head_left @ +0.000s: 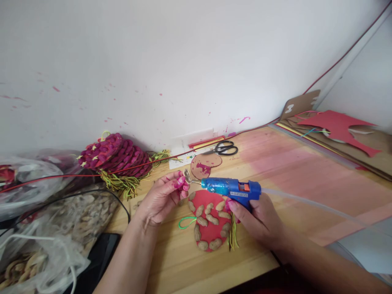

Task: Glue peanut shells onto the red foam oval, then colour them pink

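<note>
Clock positions are read from the red card piece (211, 232), lying flat on the wooden table (171, 265), its visible length running 12 to 6 o'clock; whole peanuts (215, 244) sit along its edge and across its middle. Green cord loop (186, 222): at its left side, pointing to 9. Yellow-olive tassel (234, 230): at 4, strands hanging towards 6. Glue gun (228, 188), blue: held at 1, just above the card's far edge; long axis nearly level, 9 to 3, nozzle aimed at 9. Translucent glue stick (290, 195): leaves the gun's rear, trailing towards 4. Right hand (259, 220): at 3, closed about the glue gun's handle. Left hand (163, 194): at 10, fingertips narrowed on one peanut shell (187, 176), hollow visible, long axis roughly 11 to 5, nozzle tip right at it; contact cannot be told. Pink stains on both hands' fingertips. Brown card piece (206, 166), purple-stained: at 12. Black-handled scissors (225, 148): beyond it, touching or overlapping its far edge, blades towards 9, handles towards 3. Purple studded pieces (122, 157), bundled, with tassels: at 10, by the wall (196, 73). Clear bag of peanuts (88, 212): at 9. Red sheet (337, 126): at 2, upon cardboard (370, 165).
</note>
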The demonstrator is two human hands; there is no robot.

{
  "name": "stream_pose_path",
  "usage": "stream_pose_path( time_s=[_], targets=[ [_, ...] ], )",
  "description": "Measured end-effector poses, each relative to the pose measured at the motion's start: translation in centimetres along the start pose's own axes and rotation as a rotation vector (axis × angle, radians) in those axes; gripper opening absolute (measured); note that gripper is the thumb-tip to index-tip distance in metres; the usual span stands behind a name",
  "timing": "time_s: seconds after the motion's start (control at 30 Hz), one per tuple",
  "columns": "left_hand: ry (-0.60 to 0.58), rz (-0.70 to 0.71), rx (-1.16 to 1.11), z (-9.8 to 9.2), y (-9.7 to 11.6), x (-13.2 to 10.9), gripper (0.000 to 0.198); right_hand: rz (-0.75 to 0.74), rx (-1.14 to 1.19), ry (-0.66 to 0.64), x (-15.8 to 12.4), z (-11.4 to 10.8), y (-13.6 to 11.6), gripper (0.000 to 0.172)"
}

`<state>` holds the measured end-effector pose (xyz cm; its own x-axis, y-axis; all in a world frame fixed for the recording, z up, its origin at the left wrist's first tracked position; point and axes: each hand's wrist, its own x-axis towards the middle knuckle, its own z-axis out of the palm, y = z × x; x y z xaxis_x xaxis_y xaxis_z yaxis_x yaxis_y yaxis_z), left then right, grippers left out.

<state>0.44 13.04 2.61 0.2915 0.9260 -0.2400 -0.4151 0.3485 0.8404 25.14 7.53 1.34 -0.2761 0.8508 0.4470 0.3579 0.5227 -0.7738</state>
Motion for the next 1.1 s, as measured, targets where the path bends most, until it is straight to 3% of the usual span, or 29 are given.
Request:
stream_pose_path(
  time_s=[0.33, 0.5, 0.6, 0.8, 0.93, 1.1],
  targets=[
    [-0.001, 0.003, -0.002, 0.0, -0.1, 0.1, 0.034, 0.033, 0.001, 0.015, 0.0, 0.1, 0.1, 0.023],
    [0.029, 0.032, 0.067, 0.1, 0.2, 0.0, 0.032, 0.154, 0.031, 0.041, -0.2, 0.1, 0.3, 0.032],
    [0.07, 0.107, 0.231, 0.4, 0.5, -0.1, 0.027, 0.329, 0.11, 0.051, -0.5, -0.1, 0.8, 0.038],
    [0.159, 0.273, 0.701, 0.5, -0.6, 0.0, 0.016, 0.698, 0.55, 0.1, -0.6, 0.0, 1.4, 0.042],
    [0.144, 0.434, 0.999, 1.0, -1.7, -0.1, 0.014, 0.819, 0.789, 0.121, -0.5, 0.4, 1.6, 0.042],
    [0.093, 0.554, 1.379, 1.6, -2.6, -0.3, 0.01, 0.84, 0.855, 0.104, -0.6, 0.5, 1.7, 0.041]
  ],
)
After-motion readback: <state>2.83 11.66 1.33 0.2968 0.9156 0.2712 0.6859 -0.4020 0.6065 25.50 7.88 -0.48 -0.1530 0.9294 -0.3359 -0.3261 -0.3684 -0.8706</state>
